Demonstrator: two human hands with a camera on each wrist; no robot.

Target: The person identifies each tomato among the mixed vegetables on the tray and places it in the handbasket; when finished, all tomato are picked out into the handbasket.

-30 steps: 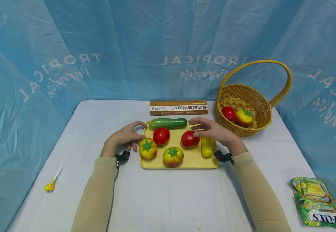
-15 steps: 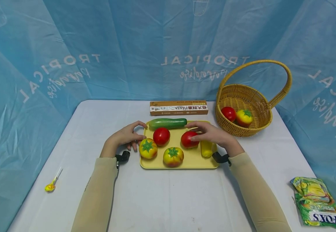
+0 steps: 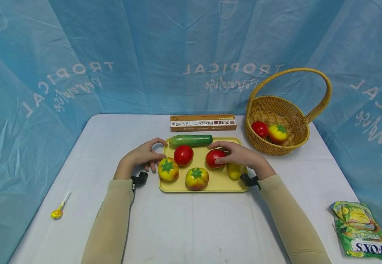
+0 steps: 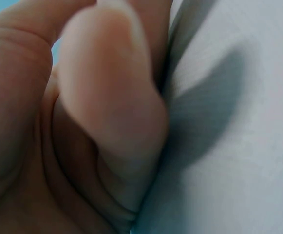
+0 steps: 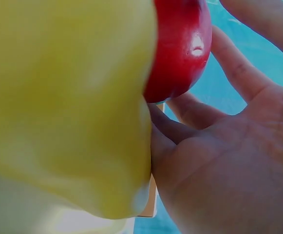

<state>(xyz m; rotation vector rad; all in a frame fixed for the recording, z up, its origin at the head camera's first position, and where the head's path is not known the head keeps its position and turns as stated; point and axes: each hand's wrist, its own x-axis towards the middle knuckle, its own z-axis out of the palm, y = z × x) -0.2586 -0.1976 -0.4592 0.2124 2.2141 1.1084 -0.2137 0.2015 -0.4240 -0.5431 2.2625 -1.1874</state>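
My right hand [image 3: 238, 154] reaches around a red tomato [image 3: 213, 159] on the yellow tray [image 3: 224, 187], fingers behind it and thumb in front. In the right wrist view, the fingers are spread and a gap shows between the thumb and the red tomato [image 5: 182, 53]; whether any finger touches it I cannot tell. Under this hand lies a long yellow vegetable [image 3: 234, 172], partly covered. My left hand [image 3: 141, 154] rests at the tray's left edge, loosely curled and holding nothing, beside a yellow-red tomato [image 3: 168, 169] with a green leafy top.
Also on the tray are another red tomato [image 3: 183, 156], a second yellow-red tomato [image 3: 197, 179] and a green cucumber [image 3: 190, 140]. Behind it stands a pasta box [image 3: 203, 123]. A wicker basket [image 3: 276, 149] holds two tomatoes. A lollipop [image 3: 57, 213] and green candy bag [image 3: 362, 231] lie at the sides.
My right hand has moved left and slightly nearer, so its thumb and fingers now reach around the red tomato and cover more of the yellow vegetable. My left hand stays put.
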